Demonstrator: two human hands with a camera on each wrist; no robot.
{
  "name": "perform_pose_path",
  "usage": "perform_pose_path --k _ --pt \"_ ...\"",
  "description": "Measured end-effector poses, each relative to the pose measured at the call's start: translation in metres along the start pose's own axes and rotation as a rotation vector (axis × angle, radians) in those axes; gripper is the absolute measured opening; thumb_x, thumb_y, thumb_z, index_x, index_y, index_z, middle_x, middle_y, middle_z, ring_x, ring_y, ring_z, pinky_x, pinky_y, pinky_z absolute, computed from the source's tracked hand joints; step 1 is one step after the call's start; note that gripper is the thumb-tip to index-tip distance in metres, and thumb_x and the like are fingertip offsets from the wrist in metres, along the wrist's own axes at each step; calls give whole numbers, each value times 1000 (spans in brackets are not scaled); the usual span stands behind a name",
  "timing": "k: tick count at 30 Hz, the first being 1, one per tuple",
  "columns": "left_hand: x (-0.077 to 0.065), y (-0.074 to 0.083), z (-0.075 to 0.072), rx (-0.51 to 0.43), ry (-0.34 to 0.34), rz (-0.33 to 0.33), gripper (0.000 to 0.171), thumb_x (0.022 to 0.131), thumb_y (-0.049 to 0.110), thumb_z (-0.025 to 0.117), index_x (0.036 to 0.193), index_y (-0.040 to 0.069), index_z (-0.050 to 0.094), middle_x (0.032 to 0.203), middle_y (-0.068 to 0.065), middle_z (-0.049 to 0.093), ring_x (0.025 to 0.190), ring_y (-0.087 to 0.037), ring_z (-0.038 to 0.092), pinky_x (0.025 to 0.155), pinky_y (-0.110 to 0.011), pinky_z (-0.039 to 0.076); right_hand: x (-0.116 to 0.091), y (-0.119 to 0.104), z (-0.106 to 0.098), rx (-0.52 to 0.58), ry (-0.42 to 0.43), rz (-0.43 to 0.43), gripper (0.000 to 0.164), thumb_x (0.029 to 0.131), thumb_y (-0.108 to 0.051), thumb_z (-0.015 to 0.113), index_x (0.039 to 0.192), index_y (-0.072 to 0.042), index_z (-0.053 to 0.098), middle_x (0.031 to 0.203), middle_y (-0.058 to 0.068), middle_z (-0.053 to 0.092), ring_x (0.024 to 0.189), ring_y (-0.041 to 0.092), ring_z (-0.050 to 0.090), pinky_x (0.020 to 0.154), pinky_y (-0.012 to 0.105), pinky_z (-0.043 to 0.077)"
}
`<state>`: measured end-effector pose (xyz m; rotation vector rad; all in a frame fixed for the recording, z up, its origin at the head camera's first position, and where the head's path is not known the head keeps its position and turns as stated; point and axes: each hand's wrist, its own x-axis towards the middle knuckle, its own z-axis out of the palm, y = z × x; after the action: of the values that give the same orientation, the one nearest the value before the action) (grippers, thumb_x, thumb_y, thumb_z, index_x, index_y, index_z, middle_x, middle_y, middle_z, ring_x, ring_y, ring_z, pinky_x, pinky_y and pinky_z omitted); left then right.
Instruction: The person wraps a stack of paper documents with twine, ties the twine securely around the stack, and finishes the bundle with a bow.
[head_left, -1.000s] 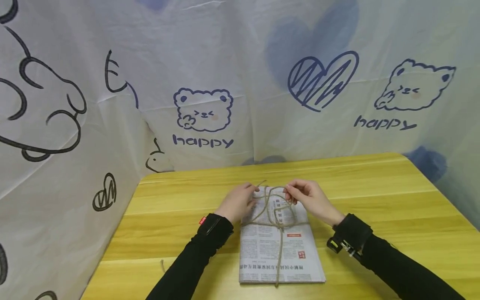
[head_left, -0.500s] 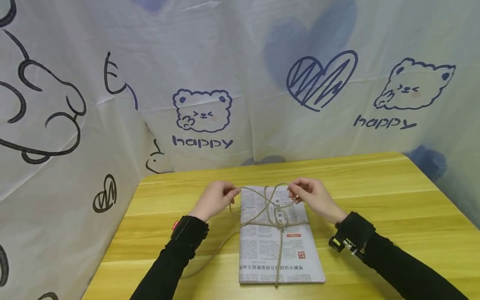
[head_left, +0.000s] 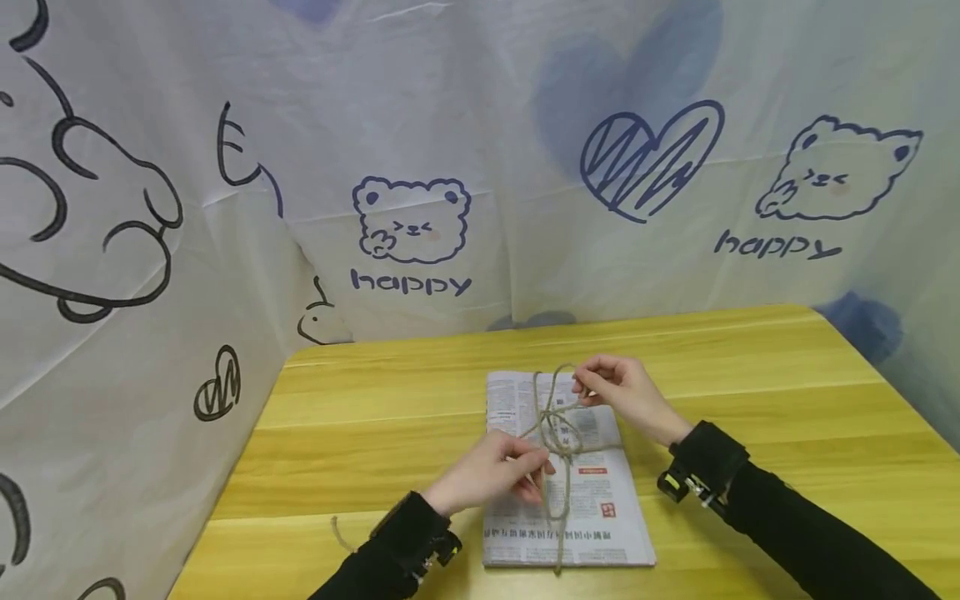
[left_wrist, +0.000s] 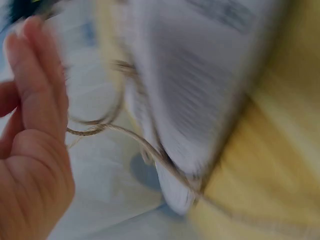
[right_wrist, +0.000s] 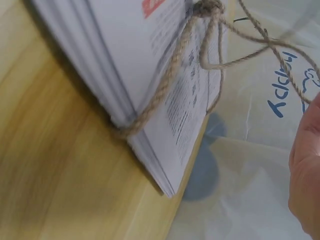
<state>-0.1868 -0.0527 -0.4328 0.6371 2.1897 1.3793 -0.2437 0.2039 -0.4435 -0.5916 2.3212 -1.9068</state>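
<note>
A folded stack of newspapers lies on the wooden table, bound crosswise with brown twine. A knot sits where the strands cross on top. My right hand pinches a raised loop of the twine near the stack's far right corner. Over the left middle of the stack, my left hand pinches another strand, which hangs below its fingertips. In the left wrist view, that hand is partly blurred, with twine running from behind it down past the stack's edge. Between both hands the strands cross above the knot.
A loose tail of twine lies on the table, left of the stack near my left sleeve. Behind the table hangs a white printed cloth, which also lines the left side.
My left hand first drew a strand out leftward from the far left corner, then brought it back toward me over the stack's middle. The right hand keeps its loop, almost still.
</note>
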Motion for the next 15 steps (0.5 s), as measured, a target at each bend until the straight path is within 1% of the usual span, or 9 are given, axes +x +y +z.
perform_pose_path --k 2,3,4,5,7,9,11,13,15 --pt "2 -2 8 175 -10 19 37 106 23 54 85 -1 74 63 -7 67 52 -7 61 56 -25 53 0 1 0 -29 -14 -6 25 105 -12 55 112 11 63 92 13 69 78 7 67 77 28 61" --pt "2 -4 9 261 3 24 38 105 23 55 79 2 73 58 -3 63 49 -8 57 52 -22 47 0 1 0 -41 -21 -7 25 104 -11 55 112 11 63 94 18 69 78 6 68 76 27 61" --pt "2 -5 10 325 20 21 41 105 24 55 72 4 70 54 0 58 46 -8 53 49 -21 41 0 2 0 -54 -27 -7 24 104 -10 55 112 11 64 95 23 69 78 6 68 76 29 61" --pt "2 -5 10 373 32 16 44 105 25 56 67 6 68 50 2 53 43 -9 49 48 -20 36 0 2 1 -64 -33 -6 23 104 -10 55 112 11 64 96 26 68 78 6 68 76 29 61" --pt "1 -7 7 400 38 -7 47 104 26 58 62 7 66 47 5 48 40 -10 42 47 -21 31 -1 3 1 -78 -42 -1 23 104 -9 54 112 11 64 99 33 66 79 5 68 77 32 62" --pt "0 -8 4 374 25 -27 46 102 25 60 61 5 66 47 7 49 40 -9 42 48 -21 31 -1 4 1 -84 -35 7 22 104 -8 54 112 10 64 101 35 65 79 5 68 77 33 62" --pt "1 -8 3 289 -2 -45 42 102 24 62 66 2 70 50 6 53 42 -7 45 48 -20 35 -1 3 1 -89 -33 7 22 104 -8 53 112 10 63 101 34 65 79 4 67 78 34 62" --pt "3 -7 2 142 -29 -62 35 102 20 61 79 -2 75 58 5 60 49 -6 53 52 -21 46 -1 2 1 -93 -35 3 23 104 -8 54 113 11 63 101 32 66 79 4 67 78 32 61" --pt "5 -4 3 -39 -53 -86 30 103 18 59 94 -6 74 68 1 65 58 -6 60 62 -25 55 -1 0 1 -92 -42 0 23 104 -8 54 113 11 63 100 31 67 80 4 67 78 30 61"
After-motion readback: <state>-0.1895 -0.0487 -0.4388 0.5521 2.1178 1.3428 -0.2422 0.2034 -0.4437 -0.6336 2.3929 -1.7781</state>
